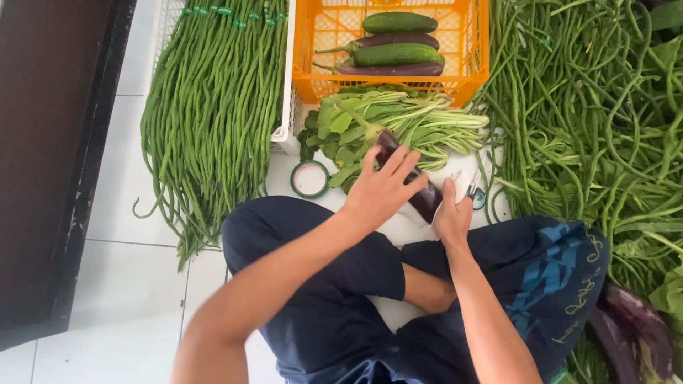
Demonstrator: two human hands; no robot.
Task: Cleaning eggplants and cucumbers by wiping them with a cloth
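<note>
Produce-sorting spot, long beans (213,107) heaped on white tiled floor (128,284), orange crate (320,71) of eggplants

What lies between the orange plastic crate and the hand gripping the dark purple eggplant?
In the head view, a bunch of leafy greens lies on the white tiled floor between the orange plastic crate and the left hand holding the dark purple eggplant.

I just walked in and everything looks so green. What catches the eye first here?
Long green beans spill in bundles over the white floor at left, with a looser heap at right. In the middle, the left hand and right hand hold a dark purple eggplant, below an orange crate of cucumbers and eggplants.
</note>
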